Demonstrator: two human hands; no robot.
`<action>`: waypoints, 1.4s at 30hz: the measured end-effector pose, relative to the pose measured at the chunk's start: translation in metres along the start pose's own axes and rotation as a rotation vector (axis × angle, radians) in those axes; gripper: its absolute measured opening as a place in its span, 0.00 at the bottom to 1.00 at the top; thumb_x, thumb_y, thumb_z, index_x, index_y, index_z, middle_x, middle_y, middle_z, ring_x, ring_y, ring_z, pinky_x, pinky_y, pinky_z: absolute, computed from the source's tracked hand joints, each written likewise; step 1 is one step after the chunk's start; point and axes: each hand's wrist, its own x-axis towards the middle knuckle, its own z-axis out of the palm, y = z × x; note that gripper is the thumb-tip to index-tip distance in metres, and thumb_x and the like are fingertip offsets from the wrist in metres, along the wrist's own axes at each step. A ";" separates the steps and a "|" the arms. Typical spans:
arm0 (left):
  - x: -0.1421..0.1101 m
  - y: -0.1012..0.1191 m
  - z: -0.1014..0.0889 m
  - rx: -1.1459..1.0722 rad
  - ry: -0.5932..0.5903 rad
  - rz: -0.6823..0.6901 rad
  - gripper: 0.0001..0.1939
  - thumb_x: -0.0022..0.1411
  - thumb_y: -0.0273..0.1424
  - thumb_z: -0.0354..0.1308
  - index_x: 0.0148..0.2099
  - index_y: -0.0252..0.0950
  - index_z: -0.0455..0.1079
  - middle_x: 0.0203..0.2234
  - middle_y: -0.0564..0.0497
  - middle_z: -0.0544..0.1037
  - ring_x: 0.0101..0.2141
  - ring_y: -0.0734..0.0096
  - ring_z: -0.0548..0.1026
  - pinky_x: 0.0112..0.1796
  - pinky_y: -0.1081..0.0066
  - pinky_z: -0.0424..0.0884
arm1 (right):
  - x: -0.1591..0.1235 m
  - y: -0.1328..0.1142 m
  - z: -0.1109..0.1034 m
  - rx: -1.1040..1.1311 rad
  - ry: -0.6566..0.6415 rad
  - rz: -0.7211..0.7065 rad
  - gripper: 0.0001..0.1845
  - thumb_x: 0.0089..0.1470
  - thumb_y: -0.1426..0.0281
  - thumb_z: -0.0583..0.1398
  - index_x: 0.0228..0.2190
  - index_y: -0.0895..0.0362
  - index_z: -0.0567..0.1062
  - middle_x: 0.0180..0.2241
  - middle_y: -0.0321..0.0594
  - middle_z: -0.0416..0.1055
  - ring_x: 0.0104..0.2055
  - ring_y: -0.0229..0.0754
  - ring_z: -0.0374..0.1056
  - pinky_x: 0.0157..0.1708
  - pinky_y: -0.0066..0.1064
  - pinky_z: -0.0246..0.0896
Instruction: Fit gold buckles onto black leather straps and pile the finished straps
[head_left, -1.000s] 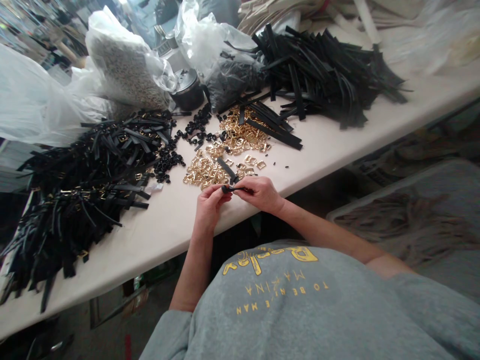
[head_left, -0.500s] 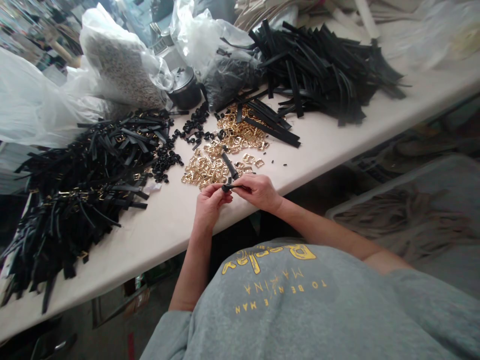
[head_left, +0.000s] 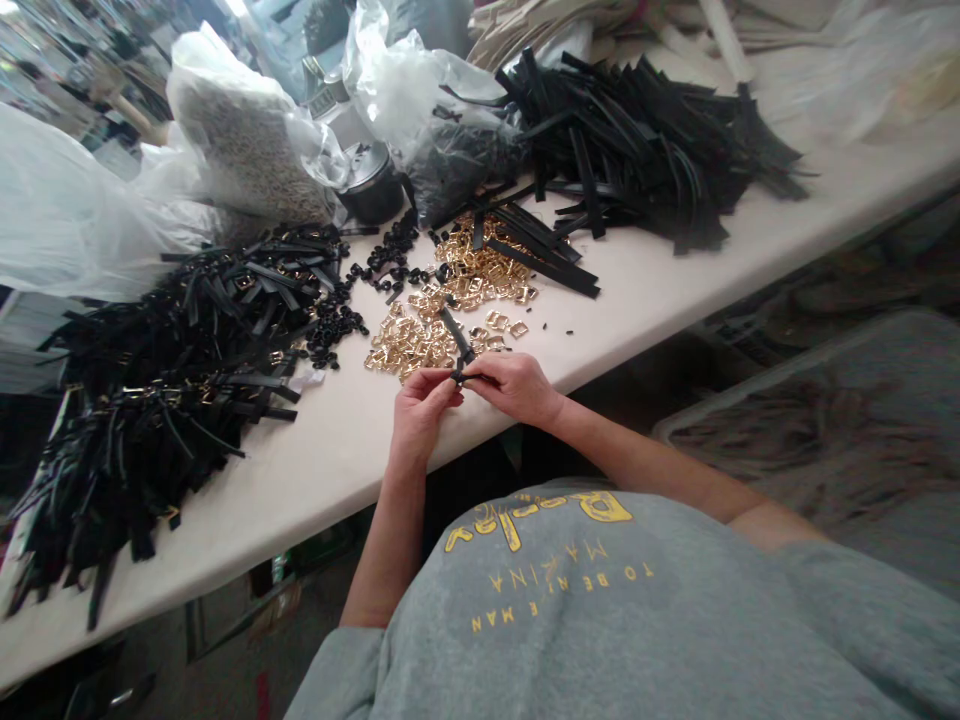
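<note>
Close together at the table's near edge, both my hands pinch one black strap (head_left: 455, 332). My left hand (head_left: 421, 405) has thumb and fingers closed at its lower end, where a small dark piece, perhaps a loop, sits between the fingertips. From the other side my right hand (head_left: 521, 387) grips the strap, its fingers bent and partly hidden. The strap's free length sticks up away from me over a heap of gold buckles (head_left: 409, 340). A second heap of gold buckles (head_left: 487, 262) lies just beyond.
Black straps fitted with buckles (head_left: 172, 380) pile up on the left, beside small black loops (head_left: 334, 325). Plain black straps (head_left: 645, 140) are heaped at the back right. Plastic bags (head_left: 232, 130) and a black pot (head_left: 371, 185) line the back of the table (head_left: 352, 440).
My fingertips have drawn slightly closer together on the strap, and its free part has shifted a little left. The hands are otherwise almost where they were.
</note>
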 end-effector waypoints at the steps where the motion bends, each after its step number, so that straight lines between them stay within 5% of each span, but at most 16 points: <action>1: 0.000 0.000 0.000 -0.006 -0.002 -0.001 0.14 0.49 0.35 0.71 0.36 0.35 0.75 0.28 0.53 0.79 0.25 0.78 0.76 0.32 0.74 0.74 | 0.000 0.000 0.000 -0.007 -0.006 -0.009 0.09 0.62 0.66 0.58 0.36 0.56 0.77 0.32 0.39 0.77 0.33 0.39 0.71 0.35 0.28 0.62; 11: 0.000 0.004 0.008 0.049 0.008 0.023 0.14 0.46 0.34 0.71 0.37 0.36 0.79 0.30 0.51 0.81 0.26 0.77 0.74 0.33 0.73 0.72 | 0.001 -0.003 -0.004 0.123 -0.112 0.087 0.21 0.64 0.74 0.48 0.57 0.57 0.63 0.28 0.34 0.74 0.27 0.35 0.70 0.34 0.27 0.63; 18: 0.000 0.005 0.012 0.142 0.010 0.035 0.12 0.48 0.38 0.70 0.34 0.36 0.80 0.28 0.51 0.81 0.24 0.77 0.72 0.27 0.75 0.70 | -0.001 -0.001 -0.004 0.216 -0.062 0.066 0.22 0.66 0.72 0.47 0.60 0.57 0.60 0.27 0.33 0.72 0.26 0.34 0.69 0.33 0.28 0.65; 28: 0.003 -0.007 0.026 -0.326 0.049 -0.004 0.11 0.47 0.35 0.72 0.33 0.36 0.78 0.33 0.49 0.82 0.34 0.69 0.79 0.36 0.69 0.74 | -0.005 -0.002 -0.003 0.252 -0.054 0.002 0.22 0.66 0.71 0.48 0.60 0.54 0.61 0.33 0.36 0.75 0.26 0.33 0.69 0.34 0.28 0.66; 32: 0.008 -0.014 0.026 -0.303 0.135 0.112 0.10 0.49 0.35 0.71 0.31 0.37 0.76 0.32 0.51 0.81 0.34 0.70 0.78 0.40 0.68 0.73 | -0.002 -0.003 -0.001 0.328 -0.052 0.092 0.23 0.64 0.71 0.50 0.59 0.56 0.62 0.29 0.34 0.74 0.29 0.35 0.71 0.37 0.29 0.66; 36: 0.007 -0.017 0.024 -0.050 0.219 0.307 0.08 0.52 0.35 0.68 0.33 0.38 0.78 0.34 0.51 0.82 0.40 0.67 0.78 0.51 0.63 0.70 | 0.005 -0.003 0.001 0.422 -0.089 0.257 0.20 0.58 0.71 0.56 0.52 0.59 0.71 0.28 0.35 0.74 0.29 0.36 0.70 0.34 0.28 0.65; 42: 0.004 -0.020 0.022 0.192 0.179 0.483 0.05 0.57 0.34 0.65 0.33 0.39 0.79 0.39 0.48 0.81 0.51 0.60 0.74 0.58 0.56 0.63 | 0.011 -0.006 0.001 0.362 -0.110 0.320 0.17 0.52 0.73 0.57 0.45 0.58 0.77 0.34 0.37 0.77 0.31 0.36 0.68 0.34 0.28 0.63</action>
